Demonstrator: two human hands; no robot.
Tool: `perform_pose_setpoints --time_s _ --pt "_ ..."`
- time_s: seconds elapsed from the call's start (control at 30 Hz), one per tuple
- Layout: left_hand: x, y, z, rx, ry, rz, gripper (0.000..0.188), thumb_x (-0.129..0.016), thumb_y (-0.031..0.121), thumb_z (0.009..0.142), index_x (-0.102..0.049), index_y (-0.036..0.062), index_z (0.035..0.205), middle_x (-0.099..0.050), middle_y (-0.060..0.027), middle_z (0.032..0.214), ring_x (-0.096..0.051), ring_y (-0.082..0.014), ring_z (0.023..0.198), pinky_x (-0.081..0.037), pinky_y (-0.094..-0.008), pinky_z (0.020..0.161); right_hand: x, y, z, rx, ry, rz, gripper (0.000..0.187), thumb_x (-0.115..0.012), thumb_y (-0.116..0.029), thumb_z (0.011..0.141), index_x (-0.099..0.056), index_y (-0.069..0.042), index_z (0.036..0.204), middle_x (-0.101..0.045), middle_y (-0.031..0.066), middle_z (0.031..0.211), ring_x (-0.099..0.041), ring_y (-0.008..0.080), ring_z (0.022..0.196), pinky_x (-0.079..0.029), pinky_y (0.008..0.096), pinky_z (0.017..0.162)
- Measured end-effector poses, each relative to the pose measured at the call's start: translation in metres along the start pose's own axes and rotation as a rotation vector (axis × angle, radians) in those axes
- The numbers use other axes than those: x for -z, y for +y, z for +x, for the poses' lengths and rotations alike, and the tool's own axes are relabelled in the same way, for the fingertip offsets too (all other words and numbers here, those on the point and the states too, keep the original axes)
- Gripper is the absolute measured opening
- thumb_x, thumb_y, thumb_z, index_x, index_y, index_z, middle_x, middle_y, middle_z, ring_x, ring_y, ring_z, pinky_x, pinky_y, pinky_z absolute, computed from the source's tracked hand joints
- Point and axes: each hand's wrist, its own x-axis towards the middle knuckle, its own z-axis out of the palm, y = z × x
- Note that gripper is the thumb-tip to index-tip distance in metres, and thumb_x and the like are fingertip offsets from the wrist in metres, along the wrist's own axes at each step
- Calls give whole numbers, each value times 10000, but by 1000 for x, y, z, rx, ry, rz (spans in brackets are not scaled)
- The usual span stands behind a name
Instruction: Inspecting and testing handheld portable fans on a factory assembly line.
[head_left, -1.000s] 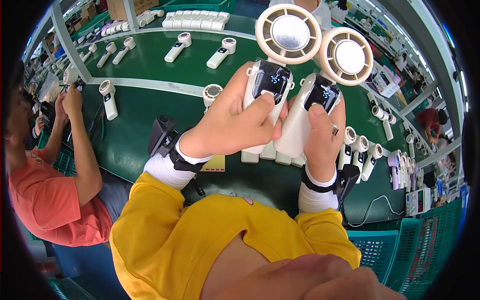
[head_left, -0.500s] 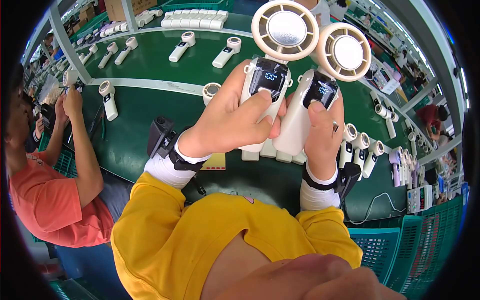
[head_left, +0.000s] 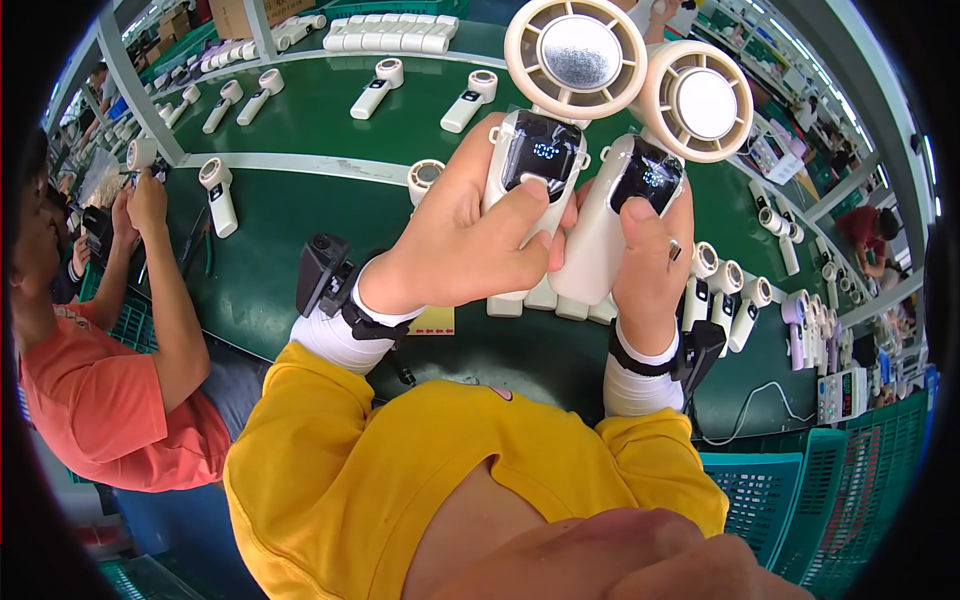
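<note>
I hold two cream handheld fans side by side, their round slotted heads tilted away from me. My left hand (head_left: 465,245) is closed around the left handheld fan (head_left: 578,52), its thumb on the button below a lit dark display. My right hand (head_left: 650,265) grips the right handheld fan (head_left: 705,104) the same way, the thumb at the lower edge of its lit screen. Both screens carry glossy film. Each fan head has a silvery round centre. Beneath my hands, the ends of several white handles (head_left: 541,296) show on the green table; their upper parts are hidden.
Several fans stand at the right (head_left: 749,312), near a small meter box (head_left: 842,396) with a white cable. More fans (head_left: 376,88) lie on the moving-line strip beyond the pale rail (head_left: 300,167). A co-worker in an orange shirt (head_left: 110,400) sits left. Green crates (head_left: 815,490) stand lower right.
Fans on the far strip have shifted slightly to the right. Both held fans have moved a little to the right in the picture; my grip stays the same.
</note>
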Motion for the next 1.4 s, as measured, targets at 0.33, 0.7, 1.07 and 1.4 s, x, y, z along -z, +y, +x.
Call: perform_pose_setpoints --time_s 0.33,0.7,1.07,1.4 --pt "0 -3 1 0 5 -53 445 -415 -87 700 -276 -34 1119 -496 -67 819 -498 -97 645 -436 -248 565 2 1 0 0 0 -31 364 -492 -193 838 -383 17 1114 -522 72 937 -493 102 795 -411 232 705" --pt "-1 -8 -5 -131 -8 -41 496 -415 -60 732 -237 -30 1195 -514 -77 839 -523 -116 677 -436 -246 545 4 -1 -1 126 -16 -206 383 -464 -196 829 -365 15 1132 -546 101 880 -539 147 741 -445 247 642" --pt "74 13 -18 240 237 -70 364 -504 101 751 -392 -26 1072 -547 -141 844 -570 -209 650 -488 -284 528 -42 35 4 -424 -64 44 299 -496 -189 811 -475 3 1038 -573 74 820 -570 124 684 -452 226 581" --pt "139 10 -26 324 592 -377 299 -503 138 758 -455 -73 963 -542 -168 809 -562 -225 641 -490 -304 533 -142 161 8 -736 -546 -352 283 -487 -213 765 -572 54 728 -575 172 712 -568 293 630 -447 358 584"
